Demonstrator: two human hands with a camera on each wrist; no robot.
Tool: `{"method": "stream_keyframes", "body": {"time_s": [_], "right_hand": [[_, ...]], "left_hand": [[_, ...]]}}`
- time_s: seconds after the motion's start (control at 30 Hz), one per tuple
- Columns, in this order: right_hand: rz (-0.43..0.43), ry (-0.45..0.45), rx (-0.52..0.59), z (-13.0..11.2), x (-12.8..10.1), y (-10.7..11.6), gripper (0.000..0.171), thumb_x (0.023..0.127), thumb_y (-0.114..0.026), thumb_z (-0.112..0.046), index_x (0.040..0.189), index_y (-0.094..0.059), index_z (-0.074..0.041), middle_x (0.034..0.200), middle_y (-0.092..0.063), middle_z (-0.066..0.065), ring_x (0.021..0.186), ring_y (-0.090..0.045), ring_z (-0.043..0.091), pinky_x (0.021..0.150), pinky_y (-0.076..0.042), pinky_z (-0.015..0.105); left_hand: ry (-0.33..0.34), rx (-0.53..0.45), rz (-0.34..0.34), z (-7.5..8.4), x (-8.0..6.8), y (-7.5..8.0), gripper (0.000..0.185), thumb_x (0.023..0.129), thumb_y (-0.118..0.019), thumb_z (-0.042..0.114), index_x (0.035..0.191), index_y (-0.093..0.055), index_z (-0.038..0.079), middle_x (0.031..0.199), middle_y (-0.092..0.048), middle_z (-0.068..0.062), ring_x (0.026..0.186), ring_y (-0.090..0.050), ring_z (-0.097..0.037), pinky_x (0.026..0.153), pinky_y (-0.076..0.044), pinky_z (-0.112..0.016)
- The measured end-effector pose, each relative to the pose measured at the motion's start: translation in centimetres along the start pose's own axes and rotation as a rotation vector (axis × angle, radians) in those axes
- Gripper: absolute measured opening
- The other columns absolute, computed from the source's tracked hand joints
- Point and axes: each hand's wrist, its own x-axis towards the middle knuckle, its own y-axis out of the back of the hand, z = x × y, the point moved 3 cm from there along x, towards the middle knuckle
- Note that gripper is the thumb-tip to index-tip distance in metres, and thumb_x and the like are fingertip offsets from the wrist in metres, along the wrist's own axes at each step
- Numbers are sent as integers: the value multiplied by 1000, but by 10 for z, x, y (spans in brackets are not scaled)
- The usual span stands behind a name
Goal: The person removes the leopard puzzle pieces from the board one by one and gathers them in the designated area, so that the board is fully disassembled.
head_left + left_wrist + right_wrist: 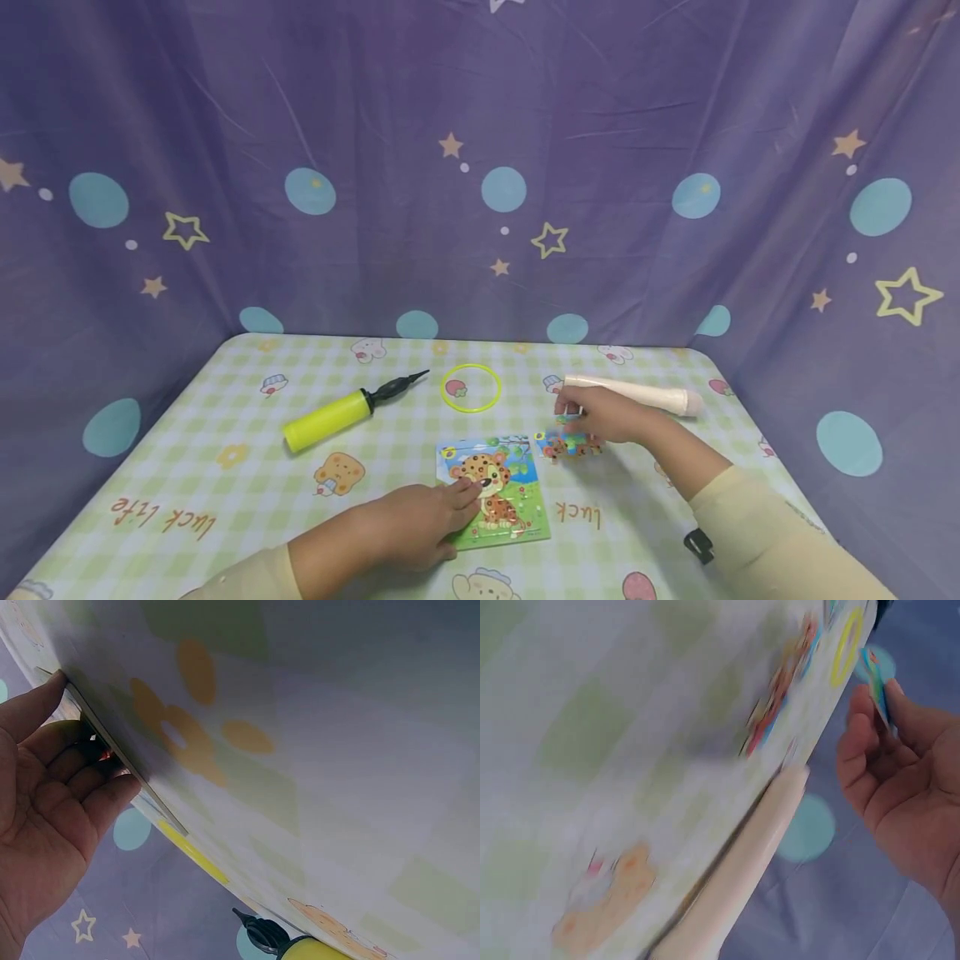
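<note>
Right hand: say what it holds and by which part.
The right hand pinches a small puzzle piece by its edge between thumb and fingertips, above the loose pieces. The left hand holds nothing; its fingers press the puzzle board.

The head view is evenly and softly lit, with only faint shadows cast under the arms. Edges are bowed by wide-angle distortion. The right wrist view is smeared by motion blur (the lower left especially), while the left wrist view is rendered soft at close range.
</note>
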Motion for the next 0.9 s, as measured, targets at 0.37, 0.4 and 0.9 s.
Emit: {"method": "stream_keyframes", "body": {"time_s": [0.37,0.4,0.9], "right_hand": [[-63,-171,46,58,-26,20,14,94,-65,-14,107,-59,-10,90,-56,7,65,-61,23,57,-52,35],[-67,-175,47,61,-27,21,14,94,-65,-14,106,-59,-10,89,-56,7,63,-60,23,56,-52,35],[-27,-258,29,78,-24,9,15,88,-72,-10,99,-61,-7,89,-58,6,63,-59,19,59,-54,35]], "left_hand": [[7,-15,-11,0,0,0,62,96,-59,40,151,-40,18,160,-30,-2,146,-32,-21,113,-38,-35],[8,-16,-11,0,0,0,62,96,-59,40,151,-40,18,160,-30,-2,146,-32,-21,113,-38,-35],[13,-19,2,2,-1,2,62,96,-60,40,151,-41,18,160,-31,-2,146,-32,-20,113,-39,-36]]}}
